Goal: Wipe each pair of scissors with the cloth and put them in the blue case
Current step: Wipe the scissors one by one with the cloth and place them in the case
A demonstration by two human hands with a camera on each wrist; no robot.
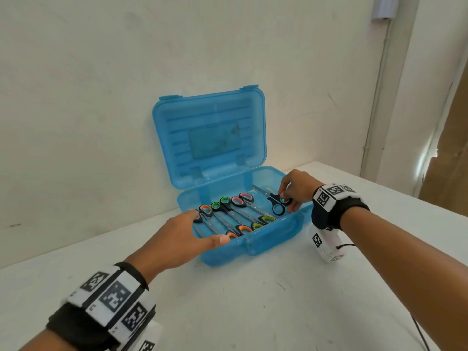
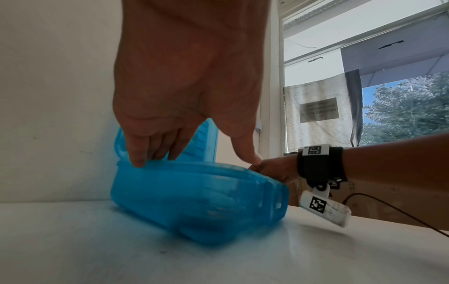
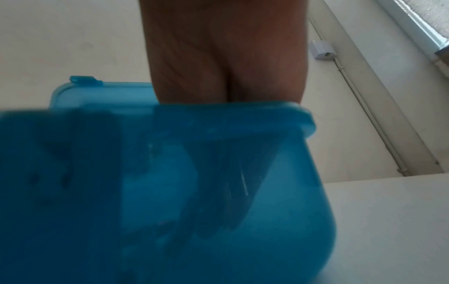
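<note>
The blue case [image 1: 273, 240] stands open on the white table, its lid [image 1: 210, 138] leaning back against the wall. Several scissors [image 1: 228, 211] with orange, green and pink handles lie side by side in it. My right hand [image 1: 287, 201] pinches the handle of black scissors [image 1: 272, 197] over the case's right end, blades pointing towards the wall. My left hand [image 1: 200, 230] rests on the case's front left corner, with straight fingers on the rim and the thumb along the front edge. In the left wrist view the fingers [image 2: 138, 159] touch the case rim [image 2: 194, 201]. In the right wrist view the case wall [image 3: 170, 192] hides the fingers. No cloth is in view.
The white table [image 1: 253, 300] runs up to a pale wall behind the case. A thin cable [image 1: 420, 333] trails over the table near my right forearm. Brown cardboard [image 1: 450, 148] stands past the table's right edge.
</note>
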